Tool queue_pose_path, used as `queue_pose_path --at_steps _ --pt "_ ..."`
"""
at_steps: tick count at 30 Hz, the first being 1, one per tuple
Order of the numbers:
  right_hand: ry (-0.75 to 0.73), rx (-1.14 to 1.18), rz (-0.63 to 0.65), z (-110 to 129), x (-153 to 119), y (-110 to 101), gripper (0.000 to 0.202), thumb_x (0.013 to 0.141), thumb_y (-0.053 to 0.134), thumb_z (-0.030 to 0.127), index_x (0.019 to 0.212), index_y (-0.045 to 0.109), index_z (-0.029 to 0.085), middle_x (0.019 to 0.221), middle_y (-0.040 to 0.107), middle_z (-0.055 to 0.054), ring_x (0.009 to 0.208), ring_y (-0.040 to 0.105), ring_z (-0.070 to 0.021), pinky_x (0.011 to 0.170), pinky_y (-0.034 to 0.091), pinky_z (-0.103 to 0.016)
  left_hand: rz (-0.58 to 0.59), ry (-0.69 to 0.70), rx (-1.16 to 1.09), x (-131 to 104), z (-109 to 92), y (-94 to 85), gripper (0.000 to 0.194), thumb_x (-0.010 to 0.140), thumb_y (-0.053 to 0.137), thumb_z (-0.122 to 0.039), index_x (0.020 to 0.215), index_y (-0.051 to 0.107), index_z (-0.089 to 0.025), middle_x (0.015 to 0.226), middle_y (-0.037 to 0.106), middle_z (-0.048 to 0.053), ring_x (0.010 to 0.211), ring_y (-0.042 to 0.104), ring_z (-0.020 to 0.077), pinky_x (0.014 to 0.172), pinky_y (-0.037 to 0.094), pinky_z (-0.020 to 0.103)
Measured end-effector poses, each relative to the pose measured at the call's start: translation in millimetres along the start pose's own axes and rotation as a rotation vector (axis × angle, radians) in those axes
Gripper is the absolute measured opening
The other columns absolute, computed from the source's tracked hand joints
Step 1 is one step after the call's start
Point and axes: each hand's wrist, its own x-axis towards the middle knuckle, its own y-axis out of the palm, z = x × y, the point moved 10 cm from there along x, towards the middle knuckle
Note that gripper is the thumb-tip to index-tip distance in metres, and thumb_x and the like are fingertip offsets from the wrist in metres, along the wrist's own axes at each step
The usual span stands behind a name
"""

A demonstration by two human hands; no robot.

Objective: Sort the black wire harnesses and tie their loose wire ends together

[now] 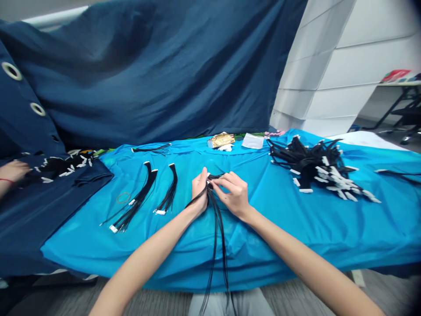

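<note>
Between my two hands is a black wire harness [216, 215] with a small white connector at its top; its loose wires hang down past the table's front edge. My left hand [199, 193] is closed around the connector end, thumb pointing up. With fingers pinched, my right hand [234, 193] grips black wires beside that connector. Left of my hands, a short harness [169, 188] and a longer bundle of harnesses [141, 202] lie on the blue cloth, with white connectors at their ends. Exactly which wires each fingertip holds is hidden.
A large heap of black harnesses with white connectors [309, 162] lies at right. At the back are a gold wrapper [222, 140] and white paper [252, 141]. A rubber band [123, 198] lies at left. Another person's hand [15, 171] is beside a second pile [62, 166].
</note>
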Motion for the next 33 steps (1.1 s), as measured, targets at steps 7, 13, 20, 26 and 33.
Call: queue_pose_path --at_steps 7,13,20,26,33 --pt "-0.127 -0.121 0.037 10.2 5.0 -4.8 0.021 0.084 0.051 0.024 0.101 0.064 0.026 0.089 0.058 -0.005 0.079 0.048 -0.0140 0.071 0.041 -0.027 -0.059 -0.109 -0.138 8.0 0.3 -9.2 0.028 0.082 0.050 -0.031 0.058 0.046 -0.018 0.050 0.046 -0.002 0.043 0.042 0.0088 0.048 0.035 0.023" --pt "-0.286 -0.215 0.133 15.1 4.7 -5.4 0.021 0.080 0.056 0.040 0.081 0.065 0.022 0.113 0.047 -0.008 0.105 0.041 -0.0214 0.086 0.038 -0.035 -0.177 -0.200 -0.343 22.0 -1.9 -31.7 0.026 0.080 0.053 -0.033 0.062 0.044 -0.016 0.049 0.047 -0.003 0.047 0.052 0.0091 0.052 0.045 0.022" --pt "-0.149 -0.294 0.095 -13.7 11.0 -15.2 0.021 0.081 0.053 0.040 0.083 0.063 0.022 0.113 0.041 -0.009 0.108 0.038 -0.0233 0.087 0.036 -0.036 -0.138 -0.264 -0.460 19.0 -4.1 -25.9 0.026 0.080 0.054 -0.024 0.059 0.043 -0.015 0.047 0.045 -0.005 0.045 0.049 0.0068 0.065 0.053 0.030" --pt "-0.059 -0.339 0.032 -19.9 12.5 -20.1 0.018 0.082 0.054 0.036 0.081 0.064 0.022 0.111 0.041 -0.009 0.103 0.040 -0.0224 0.082 0.037 -0.036 0.018 -0.418 -0.506 13.1 11.4 -7.5 0.025 0.083 0.049 -0.021 0.059 0.046 -0.014 0.048 0.045 -0.005 0.045 0.049 0.0068 0.077 0.051 0.045" --pt "-0.098 -0.439 -0.024 -12.3 10.0 -22.2 0.015 0.082 0.054 0.033 0.078 0.064 0.022 0.108 0.045 -0.008 0.100 0.040 -0.0212 0.079 0.036 -0.034 -0.011 -0.432 -0.460 12.3 16.7 -11.8 0.017 0.080 0.053 -0.020 0.065 0.048 -0.015 0.048 0.046 -0.005 0.047 0.050 0.0082 0.076 0.051 0.048"
